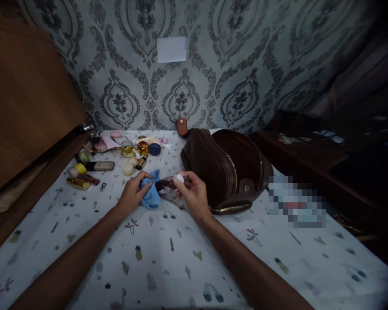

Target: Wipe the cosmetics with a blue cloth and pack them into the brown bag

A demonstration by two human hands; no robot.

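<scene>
We pinch a blue cloth (151,197) in our left hand (136,190), at the nine-o'clock end of a white-capped bottle (164,185); our right hand (195,192) closes around its cap (180,177). The brown bag (202,165) sits at two o'clock.

The blue cloth (151,199) hides one end of the dark container (166,185)

Cosmetics (128,148) left on sheet (181,262), bag (208,168) right, cloth (151,197) in front of cosmetics, wall (200,82) behind
</scene>
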